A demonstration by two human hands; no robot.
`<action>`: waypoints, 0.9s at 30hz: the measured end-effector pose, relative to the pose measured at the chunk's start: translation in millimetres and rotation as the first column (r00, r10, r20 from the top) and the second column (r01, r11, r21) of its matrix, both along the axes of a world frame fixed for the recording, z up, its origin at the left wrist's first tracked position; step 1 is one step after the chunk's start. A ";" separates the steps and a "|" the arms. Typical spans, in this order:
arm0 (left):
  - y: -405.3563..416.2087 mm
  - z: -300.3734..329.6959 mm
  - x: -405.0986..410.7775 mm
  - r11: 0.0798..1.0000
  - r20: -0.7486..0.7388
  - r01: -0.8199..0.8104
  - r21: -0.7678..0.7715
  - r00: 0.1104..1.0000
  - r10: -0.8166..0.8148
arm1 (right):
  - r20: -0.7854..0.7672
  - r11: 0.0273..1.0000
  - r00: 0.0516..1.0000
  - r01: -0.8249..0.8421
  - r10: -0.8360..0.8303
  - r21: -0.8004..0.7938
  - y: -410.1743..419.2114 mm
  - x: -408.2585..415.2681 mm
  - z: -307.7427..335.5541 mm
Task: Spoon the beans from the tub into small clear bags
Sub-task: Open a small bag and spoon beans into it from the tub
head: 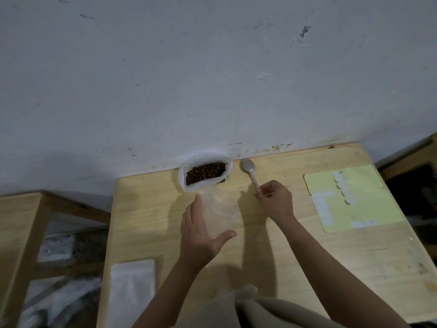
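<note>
A translucent white tub (pixel 189 183) of brown beans (pixel 205 172) stands at the far edge of the wooden table (pixel 307 256), against the wall. Just in front of it a small clear bag (pixel 221 210) lies on the table, and my left hand (pixel 201 230) holds it along its left side with the thumb across its near end. A metal spoon (pixel 248 168) lies to the right of the tub, bowl toward the wall. My right hand (pixel 275 201) pinches the near end of its handle. I see no beans in the spoon.
A stack of white bags (pixel 131 294) lies at the table's near left corner. A pale yellow sheet with white stickers (pixel 352 197) lies at the right. A lower wooden table (pixel 19 216) stands to the left, cloth (pixel 260 308) bunches at the near edge.
</note>
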State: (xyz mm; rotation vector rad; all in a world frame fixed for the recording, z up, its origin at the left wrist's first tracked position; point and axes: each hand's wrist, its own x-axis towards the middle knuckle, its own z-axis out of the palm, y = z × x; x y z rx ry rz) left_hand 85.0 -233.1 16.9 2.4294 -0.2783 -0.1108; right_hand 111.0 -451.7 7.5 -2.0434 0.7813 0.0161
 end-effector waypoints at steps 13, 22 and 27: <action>4.9 -4.7 -11.8 1.000 0.085 -0.018 -0.003 0.996 0.019 | 0.125 0.964 0.984 0.149 -0.123 -0.221 5.0 -2.1 -20.0; 17.0 -4.8 -4.8 0.959 -0.011 -0.187 -0.213 0.982 0.189 | 0.646 0.961 0.751 0.261 -0.139 -0.096 5.9 -5.1 52.8; 22.4 -5.4 -0.3 0.953 -0.006 -0.218 -0.212 0.975 0.222 | 0.657 0.994 0.750 0.109 -0.073 -0.014 27.9 12.8 74.3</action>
